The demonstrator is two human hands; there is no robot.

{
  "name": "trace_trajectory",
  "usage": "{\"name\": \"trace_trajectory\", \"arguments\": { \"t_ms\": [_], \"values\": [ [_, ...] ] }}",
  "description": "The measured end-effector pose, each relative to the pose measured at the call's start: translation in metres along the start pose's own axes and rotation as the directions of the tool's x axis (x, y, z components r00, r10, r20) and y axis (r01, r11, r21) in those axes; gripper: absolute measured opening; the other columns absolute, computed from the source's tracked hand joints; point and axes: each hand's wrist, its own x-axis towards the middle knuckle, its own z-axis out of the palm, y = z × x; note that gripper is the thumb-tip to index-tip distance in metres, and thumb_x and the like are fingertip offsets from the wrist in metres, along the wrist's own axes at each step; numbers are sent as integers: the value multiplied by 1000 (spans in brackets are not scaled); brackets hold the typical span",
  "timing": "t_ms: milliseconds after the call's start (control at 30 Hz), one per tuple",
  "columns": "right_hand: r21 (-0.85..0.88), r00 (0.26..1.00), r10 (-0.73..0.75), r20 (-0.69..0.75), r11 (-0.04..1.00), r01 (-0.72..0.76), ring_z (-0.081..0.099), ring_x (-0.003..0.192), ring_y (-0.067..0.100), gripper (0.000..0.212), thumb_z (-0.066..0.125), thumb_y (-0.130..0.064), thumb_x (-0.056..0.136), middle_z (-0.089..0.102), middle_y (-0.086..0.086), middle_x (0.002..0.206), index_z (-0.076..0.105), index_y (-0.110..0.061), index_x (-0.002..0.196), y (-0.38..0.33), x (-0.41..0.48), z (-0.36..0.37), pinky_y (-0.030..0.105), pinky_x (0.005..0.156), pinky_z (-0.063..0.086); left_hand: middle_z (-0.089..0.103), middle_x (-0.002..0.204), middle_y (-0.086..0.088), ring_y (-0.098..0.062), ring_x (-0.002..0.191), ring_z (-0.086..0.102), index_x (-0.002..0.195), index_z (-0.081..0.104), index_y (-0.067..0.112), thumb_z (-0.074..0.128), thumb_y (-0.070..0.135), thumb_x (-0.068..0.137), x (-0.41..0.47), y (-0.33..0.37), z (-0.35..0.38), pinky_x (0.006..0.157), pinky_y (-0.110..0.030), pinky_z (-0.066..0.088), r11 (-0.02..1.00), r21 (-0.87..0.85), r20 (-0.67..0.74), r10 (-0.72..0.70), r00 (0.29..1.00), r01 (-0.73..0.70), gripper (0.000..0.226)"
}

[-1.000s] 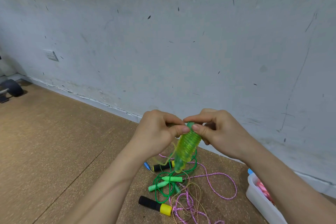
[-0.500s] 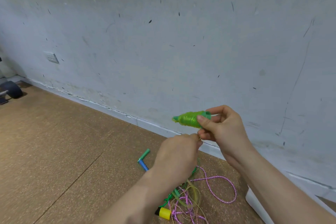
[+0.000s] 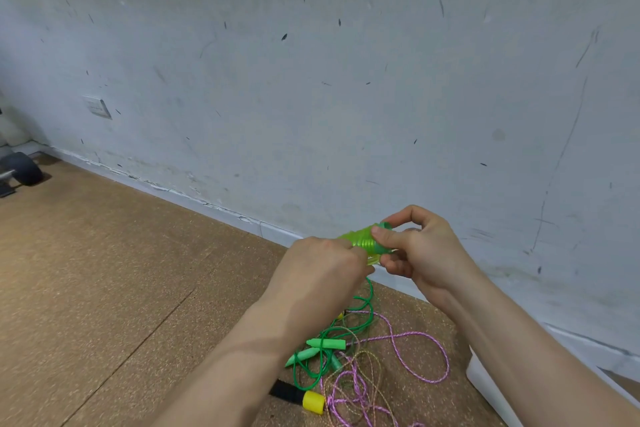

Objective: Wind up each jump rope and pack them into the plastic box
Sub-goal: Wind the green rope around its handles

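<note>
My right hand (image 3: 420,255) pinches a wound yellow-green jump rope (image 3: 362,240), its cord coiled tightly round the handles, held level above the floor. Closed around the bundle's left end and the loose cord end is my left hand (image 3: 322,269). Below, on the cork floor, lies a tangle: a green jump rope (image 3: 327,343) with light green handles, a pink jump rope (image 3: 417,355), a thin tan rope (image 3: 367,366), and a black-and-yellow handle (image 3: 301,397). The white plastic box (image 3: 485,383) shows only as a corner at the lower right, partly behind my right forearm.
A scuffed grey wall (image 3: 311,97) with a white skirting runs diagonally just behind my hands. A black wheel (image 3: 22,168) sits at the far left by the wall. A wall socket (image 3: 97,107) is mounted low on the left.
My left hand rose from below back up to the bundle's left end. The bundle went from hanging downward to lying level in my right hand. The camera tilted a little.
</note>
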Motion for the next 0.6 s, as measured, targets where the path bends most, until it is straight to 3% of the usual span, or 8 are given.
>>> {"name": "trace_trajectory", "arguments": {
  "t_ms": [167,233,300,367,467,600],
  "values": [
    [-318,974,-227,26,921,224,56,39,24,16,71,2,81,52,11,51,57,-2,88,5,-1,1,32,42,51,50,50,3,-21,40,53,60,60,21,80,38,69,1,-5,2,41,-21,22,997,-67,-77,28,997,-33,28],
    [-427,958,-282,59,860,279,59,42,25,14,72,-2,80,54,9,54,60,-8,87,6,-2,1,33,43,52,58,61,1,-23,56,61,72,66,20,65,46,82,1,-9,-3,47,-25,34,991,-133,-93,-18,995,6,28],
    [-496,948,-298,114,809,314,60,43,24,14,72,-5,80,55,6,61,65,-14,87,6,-3,1,32,43,51,63,83,0,-22,83,63,95,68,23,45,57,91,1,-17,-6,63,-31,41,987,-135,-17,-95,995,92,41],
    [-562,934,-316,166,748,353,61,50,21,15,74,-10,80,60,3,69,70,-23,88,7,-2,1,32,51,53,62,89,1,-21,90,61,102,67,26,38,60,92,-1,-25,-8,69,-32,43,979,-163,35,-116,993,121,46],
    [-630,909,-334,249,657,414,54,55,11,20,71,-15,82,64,-3,81,73,-30,96,6,-1,-4,30,66,49,64,81,1,-25,82,62,93,72,25,42,55,89,-4,-39,-6,65,-37,48,943,-307,-28,-143,989,128,43],
    [-568,880,-301,366,677,468,45,50,9,22,66,-11,87,65,-5,83,73,-28,101,2,-5,-3,20,58,40,67,82,7,-13,82,60,93,73,31,59,40,90,-8,-46,-2,71,-34,47,815,-525,86,-237,968,246,17]
  ]
}}
